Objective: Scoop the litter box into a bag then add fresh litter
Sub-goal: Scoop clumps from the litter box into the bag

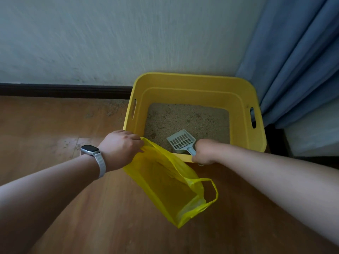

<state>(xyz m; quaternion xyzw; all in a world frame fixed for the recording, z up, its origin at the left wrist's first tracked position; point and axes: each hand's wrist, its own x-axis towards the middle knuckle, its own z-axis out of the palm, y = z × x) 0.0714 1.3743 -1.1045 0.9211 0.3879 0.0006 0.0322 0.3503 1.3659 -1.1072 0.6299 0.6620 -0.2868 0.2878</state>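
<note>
Gripping scoop [181, 141], right hand [203, 153] hides most handle [191, 150].

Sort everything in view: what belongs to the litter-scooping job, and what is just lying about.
Part of the job:
- litter box with litter in it
- scoop, its handle gripped by the right hand
- yellow bag, its top edge gripped by the left hand

Just there:
- blue curtain
- wristwatch
- skirting board
</note>
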